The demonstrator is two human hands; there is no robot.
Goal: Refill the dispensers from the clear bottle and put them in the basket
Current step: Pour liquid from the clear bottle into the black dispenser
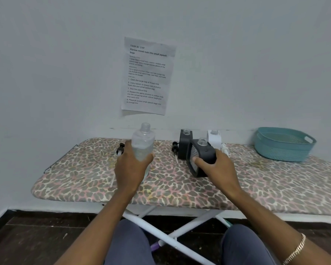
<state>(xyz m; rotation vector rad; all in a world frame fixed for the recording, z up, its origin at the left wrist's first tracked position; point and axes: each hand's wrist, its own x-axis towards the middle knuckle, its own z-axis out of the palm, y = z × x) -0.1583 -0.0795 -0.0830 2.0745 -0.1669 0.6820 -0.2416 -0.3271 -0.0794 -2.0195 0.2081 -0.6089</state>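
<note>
Leopard-print ironing board (256, 180), white wall behind. My left hand (131, 169) wraps the uncapped clear bottle (143, 142); my right hand (216, 167) clamps the tilted dark dispenser (199, 155), neck open. I'd level it, align the mouths and pour slowly. Basket (283, 150) sits far right.

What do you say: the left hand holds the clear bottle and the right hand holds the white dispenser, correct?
No: the right hand holds a black dispenser; the white dispenser stands untouched behind it. The left hand does hold the clear bottle. The head view shows this.
</note>
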